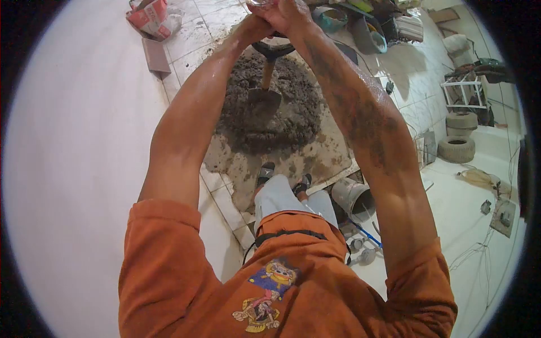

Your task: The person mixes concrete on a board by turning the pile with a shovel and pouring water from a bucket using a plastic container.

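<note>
Both my arms reach forward over a dark grey heap of wet mortar (293,107) on the tiled floor. My left hand (252,27) and my right hand (288,14) are clasped together at the top of a shovel's black grip (273,52). The wooden shaft (267,74) runs down to the blade (262,105), which rests in the heap. My sandalled feet (266,172) stand at the heap's near edge, on a mortar-smeared board (332,155). I wear an orange shirt and grey shorts.
A torn cement bag (149,17) and a brick (156,55) lie at the far left by the white wall. A grey bucket (352,197) lies on its side at my right, with small tools (366,242) beside it. Tyres (457,147), wires and clutter fill the right side.
</note>
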`<state>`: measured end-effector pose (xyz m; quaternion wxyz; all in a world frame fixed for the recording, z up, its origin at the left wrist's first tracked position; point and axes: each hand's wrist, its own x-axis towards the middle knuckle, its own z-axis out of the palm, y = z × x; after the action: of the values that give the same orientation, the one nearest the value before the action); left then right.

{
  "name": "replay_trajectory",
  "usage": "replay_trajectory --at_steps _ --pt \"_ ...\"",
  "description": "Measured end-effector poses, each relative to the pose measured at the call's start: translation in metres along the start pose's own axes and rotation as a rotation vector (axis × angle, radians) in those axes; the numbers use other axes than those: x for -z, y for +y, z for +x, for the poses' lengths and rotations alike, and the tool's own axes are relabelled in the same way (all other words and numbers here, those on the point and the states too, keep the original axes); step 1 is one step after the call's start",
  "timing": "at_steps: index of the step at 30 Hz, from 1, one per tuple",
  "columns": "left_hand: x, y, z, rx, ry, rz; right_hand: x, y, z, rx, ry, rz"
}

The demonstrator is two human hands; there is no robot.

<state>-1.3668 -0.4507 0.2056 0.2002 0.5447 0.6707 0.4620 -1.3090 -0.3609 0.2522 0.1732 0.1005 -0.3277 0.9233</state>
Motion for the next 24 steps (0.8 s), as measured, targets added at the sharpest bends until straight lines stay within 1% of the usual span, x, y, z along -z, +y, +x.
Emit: replay_trajectory --at_steps 1,2,4,7,10,13,16,20,22,24 --pt "-0.004 -0.010 0.001 -0.055 0.026 0.061 -0.010 0.000 -0.006 -0.012 0.131 0.021" --pt "-0.004 -0.005 -0.002 -0.108 0.055 0.123 -0.008 0.003 -0.009 0.015 0.067 0.045" --pt "-0.008 0.004 -0.014 -0.297 0.227 0.120 -0.003 0.008 -0.022 0.072 -0.067 0.091" --pt "-0.009 0.031 -0.026 0.224 0.022 0.215 0.019 0.006 -0.028 0.120 -0.246 -0.030" --pt "-0.012 0.033 -0.030 -0.082 0.133 0.396 -0.022 0.000 -0.037 -0.005 0.151 0.063" --pt "-0.029 0.004 -0.020 -0.353 0.272 0.302 -0.047 -0.010 -0.040 -0.052 0.330 0.023" --pt "-0.030 0.010 -0.028 -0.128 0.101 0.442 -0.027 -0.006 -0.054 0.040 0.085 0.096" --pt "-0.038 0.011 -0.029 -0.210 0.081 0.480 -0.041 -0.017 -0.060 -0.001 0.270 0.036" --pt "-0.035 0.041 -0.036 -0.231 0.062 0.478 -0.051 -0.023 -0.070 0.014 0.343 -0.051" --pt "-0.037 0.033 -0.034 -0.208 0.073 0.486 -0.052 -0.030 -0.076 0.011 0.363 -0.046"
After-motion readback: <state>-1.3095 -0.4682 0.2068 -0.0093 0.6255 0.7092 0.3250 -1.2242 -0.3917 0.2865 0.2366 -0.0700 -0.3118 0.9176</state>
